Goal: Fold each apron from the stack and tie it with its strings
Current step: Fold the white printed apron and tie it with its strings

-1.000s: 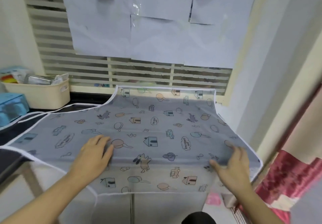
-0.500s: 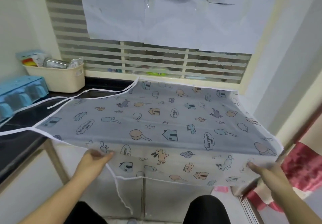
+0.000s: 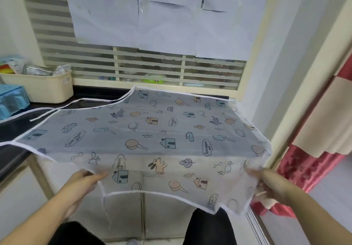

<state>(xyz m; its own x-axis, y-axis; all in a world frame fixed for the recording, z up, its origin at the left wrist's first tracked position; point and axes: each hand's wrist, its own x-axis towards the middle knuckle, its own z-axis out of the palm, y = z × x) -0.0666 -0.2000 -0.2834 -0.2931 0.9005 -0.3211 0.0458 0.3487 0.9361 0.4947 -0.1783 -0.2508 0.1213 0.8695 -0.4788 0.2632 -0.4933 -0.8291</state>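
The thin, limp apron (image 3: 152, 136) lies spread on the counter (image 3: 11, 130), its near part overhanging, with the left hand (image 3: 83, 180) and right hand (image 3: 270, 183) each pinching it there, best held by the white-bound edges.

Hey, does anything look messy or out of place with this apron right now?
Slightly. The apron lies askew on the black counter, its near edge hanging off and held by the left hand and right hand. Its white strings trail loose, untied.
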